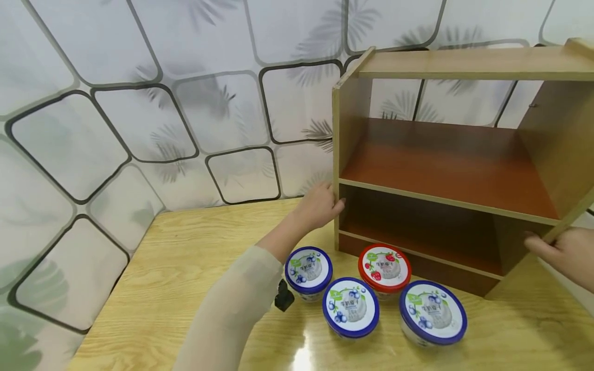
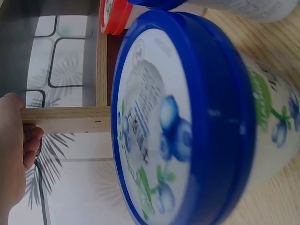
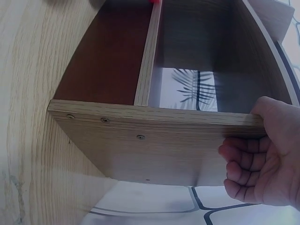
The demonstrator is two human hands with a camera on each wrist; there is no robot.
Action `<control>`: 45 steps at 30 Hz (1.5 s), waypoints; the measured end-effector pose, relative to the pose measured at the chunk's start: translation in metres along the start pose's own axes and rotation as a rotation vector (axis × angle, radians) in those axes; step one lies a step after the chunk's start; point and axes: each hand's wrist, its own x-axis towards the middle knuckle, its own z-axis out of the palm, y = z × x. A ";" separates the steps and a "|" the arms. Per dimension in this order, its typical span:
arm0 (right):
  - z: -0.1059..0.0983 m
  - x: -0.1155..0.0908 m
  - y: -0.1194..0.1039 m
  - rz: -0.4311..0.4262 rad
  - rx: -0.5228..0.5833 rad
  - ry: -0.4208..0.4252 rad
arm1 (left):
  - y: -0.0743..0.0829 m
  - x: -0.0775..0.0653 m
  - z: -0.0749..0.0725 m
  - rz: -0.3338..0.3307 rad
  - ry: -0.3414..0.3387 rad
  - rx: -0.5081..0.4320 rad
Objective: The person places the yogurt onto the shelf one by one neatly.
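Observation:
A small wooden shelf unit (image 1: 445, 201) with a reddish-brown middle shelf stands on the table against the wall. My left hand (image 1: 320, 205) grips the front edge of its left side panel, thumb inside and fingers outside. On the right panel, my right hand (image 1: 563, 252) holds the front edge the same way; the right wrist view shows its fingers (image 3: 243, 168) curled along the outer face. In front of the unit stand a red-lidded tub (image 1: 385, 268) and three blue-lidded tubs, one at left (image 1: 309, 270), one in the middle (image 1: 350, 307) and one at right (image 1: 433, 313).
The pale wood table (image 1: 185, 257) runs to the left of the unit. Behind it hangs a patterned white wall covering (image 1: 223, 113) with leaf prints. A black object (image 1: 283, 296) sits at my left wrist, close to the left tub.

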 end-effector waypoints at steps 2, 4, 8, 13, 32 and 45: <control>0.000 0.000 -0.002 -0.008 -0.018 -0.018 | -0.001 -0.002 -0.001 -0.004 0.005 -0.002; 0.000 0.001 -0.003 -0.014 -0.027 -0.034 | -0.002 -0.005 -0.001 -0.005 0.016 -0.003; 0.001 0.003 -0.005 -0.044 -0.062 -0.033 | -0.003 -0.009 -0.001 0.004 0.036 0.018; 0.003 0.006 -0.007 -0.072 -0.053 -0.029 | -0.005 -0.016 -0.002 0.004 0.069 0.043; 0.000 0.017 -0.011 -0.047 -0.065 -0.178 | -0.013 -0.031 -0.005 0.063 0.242 0.282; 0.004 0.027 -0.019 -0.047 -0.117 -0.211 | -0.020 -0.044 -0.008 0.017 0.310 0.367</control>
